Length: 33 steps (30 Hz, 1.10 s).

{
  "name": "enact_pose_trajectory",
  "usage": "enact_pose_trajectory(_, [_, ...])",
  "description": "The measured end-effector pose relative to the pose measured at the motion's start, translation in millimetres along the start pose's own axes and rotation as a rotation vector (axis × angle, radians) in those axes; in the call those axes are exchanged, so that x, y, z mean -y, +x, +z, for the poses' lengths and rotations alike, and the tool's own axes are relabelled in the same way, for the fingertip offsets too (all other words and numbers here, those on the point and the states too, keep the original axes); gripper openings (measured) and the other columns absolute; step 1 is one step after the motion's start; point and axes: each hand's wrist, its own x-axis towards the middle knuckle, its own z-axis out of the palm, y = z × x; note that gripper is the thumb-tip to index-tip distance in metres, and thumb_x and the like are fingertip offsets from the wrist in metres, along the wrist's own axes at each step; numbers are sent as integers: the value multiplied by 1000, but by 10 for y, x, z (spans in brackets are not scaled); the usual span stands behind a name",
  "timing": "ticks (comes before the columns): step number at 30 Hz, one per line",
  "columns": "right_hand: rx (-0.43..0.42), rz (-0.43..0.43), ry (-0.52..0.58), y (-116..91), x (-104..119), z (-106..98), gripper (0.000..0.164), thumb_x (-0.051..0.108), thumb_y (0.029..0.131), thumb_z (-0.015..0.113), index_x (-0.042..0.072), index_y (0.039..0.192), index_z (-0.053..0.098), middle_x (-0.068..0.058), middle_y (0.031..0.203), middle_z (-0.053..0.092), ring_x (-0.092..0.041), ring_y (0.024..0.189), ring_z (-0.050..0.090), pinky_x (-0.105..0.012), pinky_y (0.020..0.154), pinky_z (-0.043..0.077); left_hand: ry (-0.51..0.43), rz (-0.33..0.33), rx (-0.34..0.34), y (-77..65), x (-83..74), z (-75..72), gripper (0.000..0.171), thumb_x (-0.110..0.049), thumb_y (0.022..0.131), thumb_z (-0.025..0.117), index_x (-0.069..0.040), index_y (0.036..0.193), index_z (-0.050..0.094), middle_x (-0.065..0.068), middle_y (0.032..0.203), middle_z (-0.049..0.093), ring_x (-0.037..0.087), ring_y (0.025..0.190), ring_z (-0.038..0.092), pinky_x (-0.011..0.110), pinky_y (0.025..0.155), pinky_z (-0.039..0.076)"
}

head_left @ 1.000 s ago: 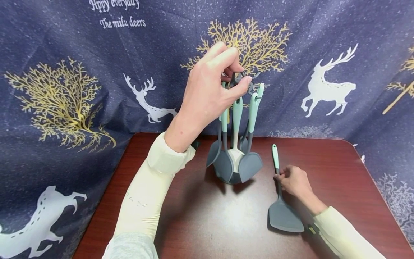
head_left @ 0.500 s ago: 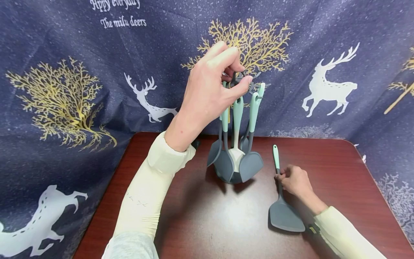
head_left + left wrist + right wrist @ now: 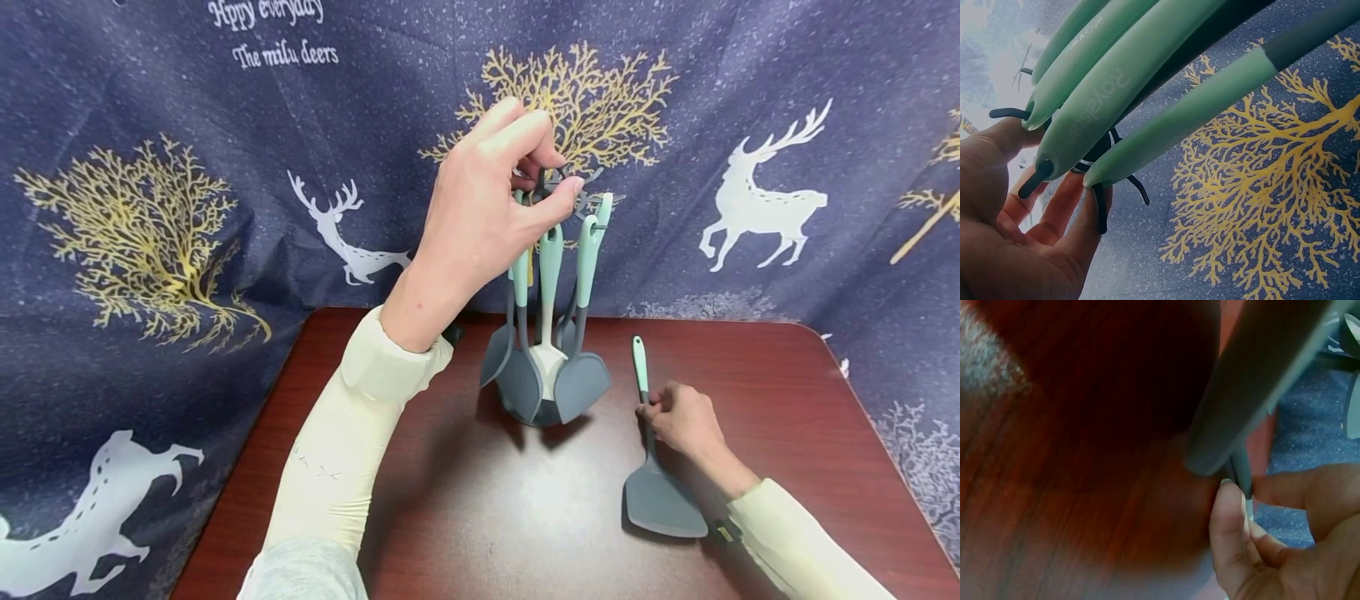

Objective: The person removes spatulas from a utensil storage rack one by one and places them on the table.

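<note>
Near the table's back, a utensil rack [image 3: 550, 414] stands with several mint-handled kitchen utensils hanging from it. Their grey heads [image 3: 583, 385] surround a cream-coloured one [image 3: 548, 368]. High over the table, my left hand [image 3: 480, 200] grips the rack's top, fingers and thumb around its dark hooks. The left wrist view shows one hook [image 3: 1100, 212] poking through the hole of a mint handle [image 3: 1179, 119]. On the right lies a spatula [image 3: 663, 502], grey blade toward me, mint handle end pointing away. My right hand [image 3: 686, 421] pinches its dark shaft between thumb and fingers.
The reddish-brown table [image 3: 450, 517] has a glossy top with rounded back corners. Behind it hangs a dark blue cloth [image 3: 390, 100] printed with white deer and golden trees. A dark camera band [image 3: 726, 532] shows at the right wrist.
</note>
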Motion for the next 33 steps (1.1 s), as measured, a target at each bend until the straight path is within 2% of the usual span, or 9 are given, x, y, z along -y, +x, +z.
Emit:
enact_pose_trajectory(12, [2,5,-8,-14,-26,9,20,18,90,74,1,100,69,-4,77,75,-13,60,66,-33,58,53,-18,-3,-16,-10,-1,2,19,-21,93,78,-9,91,64,3,92,54,10,79,53,24,76,45])
enact_pose_trajectory(17, [-12,5,-5,-25,-21,12,23,21,91,77,2,101,70,-3,78,75,-14,61,67,-34,59,52,-18,-10,-25,-13,-9,8,18,-21,92,79,-9,91,66,3,91,54,9,80,54,24,77,46])
enact_pose_trajectory(24, [-54,-6,-44,-36,-12,-14,24,23,91,75,3,104,72,-1,76,72,-20,70,65,-36,59,49,-5,-16,-24,-11,-15,4,18,-22,92,80,-10,92,67,3,90,54,9,80,52,25,76,44])
enact_pose_trajectory(30, [-43,1,-27,-43,9,-38,28,25,94,75,3,110,71,1,75,74,-13,65,67,-35,62,50,2,-14,-23,-7,-13,3,18,-23,93,79,-10,94,66,3,89,53,9,81,52,25,76,44])
enact_pose_trajectory(33, [-48,-16,-34,-40,32,-64,29,27,95,75,4,112,70,2,75,73,-14,67,67,-36,64,51,3,-11,-26,-10,-8,4,19,-23,92,79,-10,94,66,3,89,53,9,81,52,25,76,44])
